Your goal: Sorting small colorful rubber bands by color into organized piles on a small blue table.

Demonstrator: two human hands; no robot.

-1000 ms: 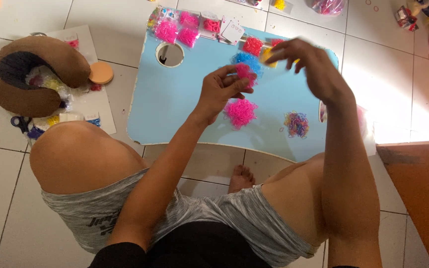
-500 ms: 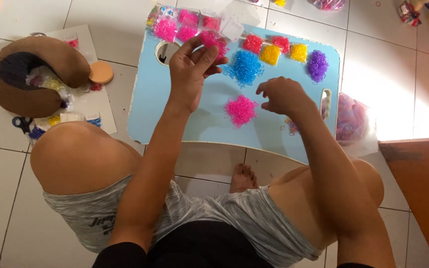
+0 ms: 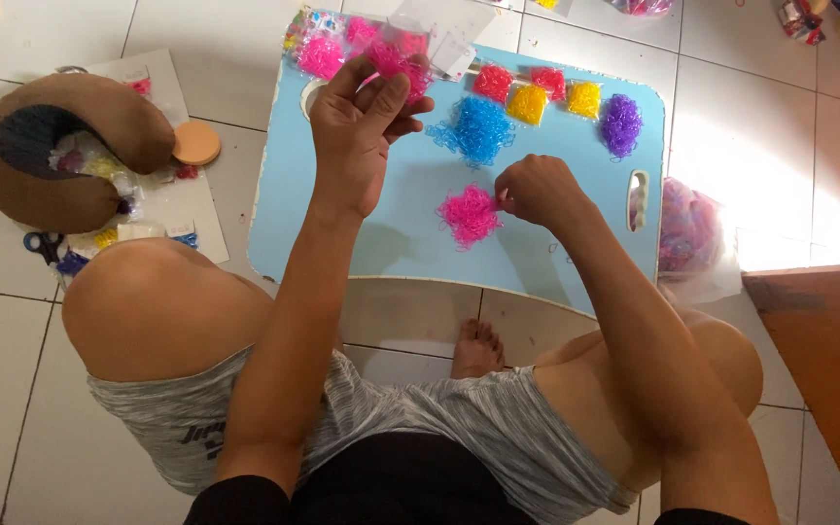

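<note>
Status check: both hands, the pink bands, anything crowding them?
Left hand raised, pinching a small pink packet. Right hand picking at pink band pile on blue board. Blue band pile close, not blocking.

a home floor – white tiles [image 3: 420, 321], neck pillow [image 3: 60, 146], scattered clutter.

The floor [image 3: 780, 126] was laid with pale square tiles and thin dark grout lines. A bright patch of sunlight [image 3: 731, 165] fell across the tiles on the right, beside a brown wooden surface [image 3: 828, 369] at the edge.
</note>
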